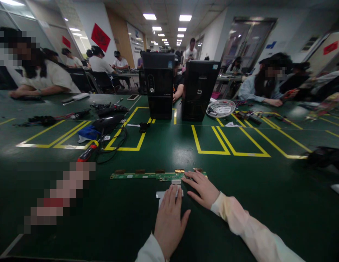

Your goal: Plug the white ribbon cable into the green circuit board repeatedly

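A long, narrow green circuit board (142, 175) lies on the table in front of me, with several copper-coloured tabs along its far edge. My left hand (170, 218) is flat, its fingers stretched forward over a whitish flat strip (160, 195). Its fingertips reach a pale connector (176, 181) at the board's near edge. Whether the strip is joined to the connector is hidden under the fingers. My right hand (203, 189) has its fingers spread, with the fingertips on the right part of the board. Neither hand grips anything.
A red and black handled tool (87, 153) lies left, near a blue cloth-like item (89, 133) and black cables (114, 145). Two black computer towers (159, 87) (200, 91) stand ahead. A white basket (221, 108) sits beside them. Yellow tape marks the green table; people sit around.
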{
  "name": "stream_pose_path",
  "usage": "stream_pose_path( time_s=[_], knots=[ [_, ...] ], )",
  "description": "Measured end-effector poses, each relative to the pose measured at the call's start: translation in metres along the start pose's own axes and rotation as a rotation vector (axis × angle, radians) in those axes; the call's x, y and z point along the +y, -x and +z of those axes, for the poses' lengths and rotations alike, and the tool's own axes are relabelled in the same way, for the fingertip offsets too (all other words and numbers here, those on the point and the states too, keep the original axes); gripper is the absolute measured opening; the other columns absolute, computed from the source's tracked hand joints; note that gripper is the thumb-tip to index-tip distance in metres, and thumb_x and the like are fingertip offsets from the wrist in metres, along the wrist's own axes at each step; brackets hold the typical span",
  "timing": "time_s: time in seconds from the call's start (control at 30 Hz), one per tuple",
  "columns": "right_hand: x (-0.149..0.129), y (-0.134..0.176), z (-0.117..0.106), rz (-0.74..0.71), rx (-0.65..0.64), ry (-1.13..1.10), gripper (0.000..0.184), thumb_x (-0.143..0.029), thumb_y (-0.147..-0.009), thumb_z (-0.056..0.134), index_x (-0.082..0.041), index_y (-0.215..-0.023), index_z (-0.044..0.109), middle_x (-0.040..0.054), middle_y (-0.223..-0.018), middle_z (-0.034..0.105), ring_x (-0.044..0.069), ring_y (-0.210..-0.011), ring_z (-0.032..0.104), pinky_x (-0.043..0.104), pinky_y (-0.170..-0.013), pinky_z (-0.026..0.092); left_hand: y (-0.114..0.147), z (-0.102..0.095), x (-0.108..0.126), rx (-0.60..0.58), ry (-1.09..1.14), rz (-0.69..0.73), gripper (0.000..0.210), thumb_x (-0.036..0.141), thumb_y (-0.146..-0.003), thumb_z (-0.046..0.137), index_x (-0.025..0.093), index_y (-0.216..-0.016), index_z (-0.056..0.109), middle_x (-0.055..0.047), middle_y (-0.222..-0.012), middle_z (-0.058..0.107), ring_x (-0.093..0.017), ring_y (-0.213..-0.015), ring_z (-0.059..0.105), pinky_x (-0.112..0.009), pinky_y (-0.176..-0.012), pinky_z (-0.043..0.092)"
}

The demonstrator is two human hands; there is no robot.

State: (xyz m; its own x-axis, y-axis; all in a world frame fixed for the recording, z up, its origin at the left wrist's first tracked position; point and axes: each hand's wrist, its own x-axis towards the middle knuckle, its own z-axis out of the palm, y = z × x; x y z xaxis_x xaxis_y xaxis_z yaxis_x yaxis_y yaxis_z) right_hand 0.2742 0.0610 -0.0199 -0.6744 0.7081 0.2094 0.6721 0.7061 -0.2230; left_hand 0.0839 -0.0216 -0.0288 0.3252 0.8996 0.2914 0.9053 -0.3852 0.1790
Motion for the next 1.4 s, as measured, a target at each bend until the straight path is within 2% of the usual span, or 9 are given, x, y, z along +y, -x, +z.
stream_pose_path(
  time_s=[0.23,0.53,0.83,1.2,1.4],
  knots=[
    [-0.001,0.000,-0.001,0.003,-0.018,0.003,0.049,-0.035,-0.090,0.046,-0.021,-0.136,0.045,0.0108,-0.141,0.042,0.024,-0.133,0.034,0.049,-0.111,0.026,-0.001,-0.001,-0.001,-0.031,0.017,0.010,0.056,0.042,-0.091,0.043,0.009,-0.137,0.039,-0.019,-0.142,0.044,-0.030,-0.133,0.038,-0.048,-0.103,0.043],
    [0.000,0.001,0.000,-0.009,-0.011,0.003,0.050,-0.035,-0.090,0.047,-0.021,-0.137,0.044,0.0100,-0.142,0.041,0.024,-0.133,0.033,0.050,-0.111,0.025,-0.007,-0.013,-0.008,-0.166,0.064,0.046,0.053,0.038,-0.093,0.041,0.009,-0.138,0.039,-0.017,-0.146,0.039,-0.029,-0.136,0.032,-0.048,-0.106,0.040],
    [0.000,0.002,0.001,-0.007,-0.008,-0.004,0.049,-0.035,-0.090,0.046,-0.021,-0.137,0.044,0.0101,-0.143,0.040,0.024,-0.134,0.032,0.050,-0.112,0.025,-0.009,-0.014,-0.016,-0.184,0.071,0.109,0.052,0.035,-0.093,0.041,0.010,-0.138,0.038,-0.016,-0.147,0.038,-0.028,-0.137,0.030,-0.047,-0.107,0.038],
    [-0.001,0.001,0.000,0.003,-0.023,0.008,0.049,-0.036,-0.091,0.044,-0.020,-0.137,0.044,0.0102,-0.144,0.039,0.024,-0.134,0.032,0.050,-0.111,0.026,-0.016,-0.024,-0.023,-0.266,0.096,0.175,0.053,0.031,-0.093,0.041,0.009,-0.140,0.035,-0.016,-0.147,0.037,-0.027,-0.137,0.029,-0.046,-0.109,0.035],
    [-0.001,0.001,-0.001,0.007,-0.016,-0.003,0.049,-0.036,-0.090,0.046,-0.020,-0.137,0.045,0.0107,-0.144,0.039,0.024,-0.134,0.032,0.050,-0.111,0.026,-0.018,-0.022,-0.022,-0.250,0.094,0.171,0.052,0.032,-0.093,0.042,0.010,-0.140,0.036,-0.015,-0.147,0.037,-0.027,-0.137,0.029,-0.045,-0.110,0.034]
  ],
)
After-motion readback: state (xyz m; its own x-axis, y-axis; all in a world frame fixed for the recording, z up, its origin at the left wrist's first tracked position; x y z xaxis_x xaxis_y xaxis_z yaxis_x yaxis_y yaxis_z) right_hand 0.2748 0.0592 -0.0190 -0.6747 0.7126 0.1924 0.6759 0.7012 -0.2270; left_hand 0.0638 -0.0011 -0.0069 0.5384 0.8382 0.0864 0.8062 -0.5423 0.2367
